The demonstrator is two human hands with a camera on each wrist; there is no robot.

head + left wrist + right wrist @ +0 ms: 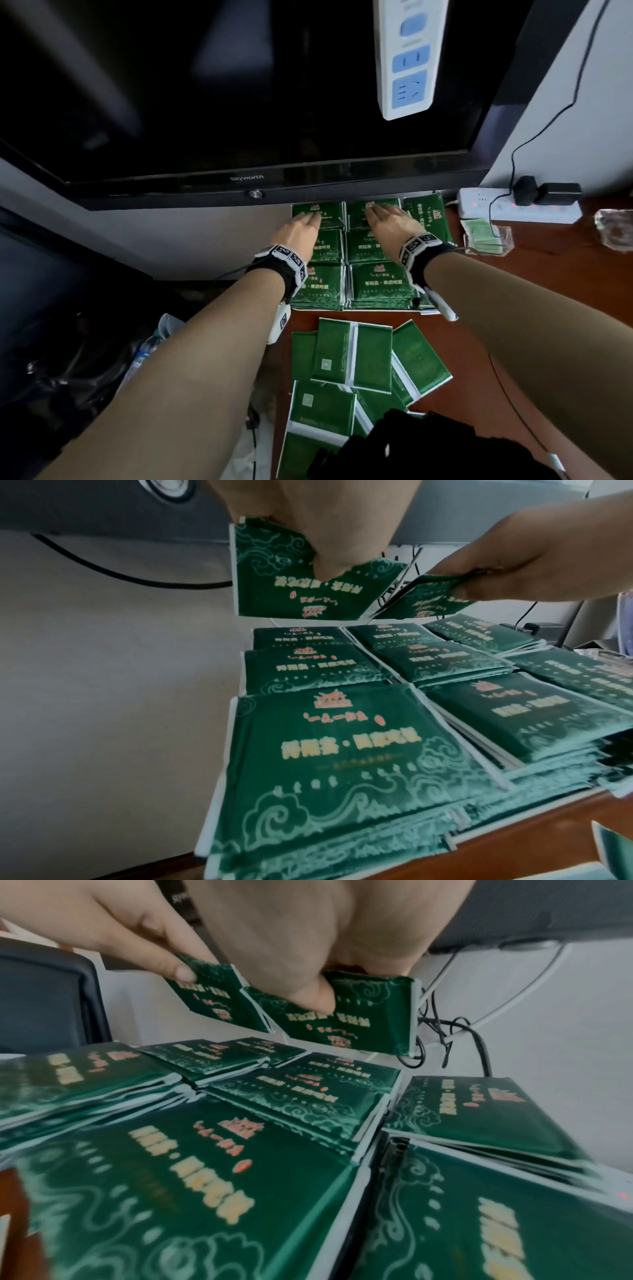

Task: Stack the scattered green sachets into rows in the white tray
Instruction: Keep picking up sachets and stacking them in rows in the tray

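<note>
Several stacks of green sachets [376, 284] stand in rows on the brown table under the television; the white tray beneath them is hidden. My left hand [301, 226] hovers over the far left stack and pinches one green sachet [291, 593] between thumb and fingers. Beside it, my right hand [387, 217] pinches another green sachet [369, 1020] over the far middle stack. Both sachets hang a little above the stacks, printed side facing the wrist cameras. Several loose sachets [352, 359] lie face down in a heap nearer to me.
A black television [239, 178] overhangs the far row closely. A white power strip [513, 205] with plugs and a clear holder [486, 236] sit to the right. The table ends just left of the stacks, with bottles and clutter [144, 353] below. A black object [428, 445] lies at the near edge.
</note>
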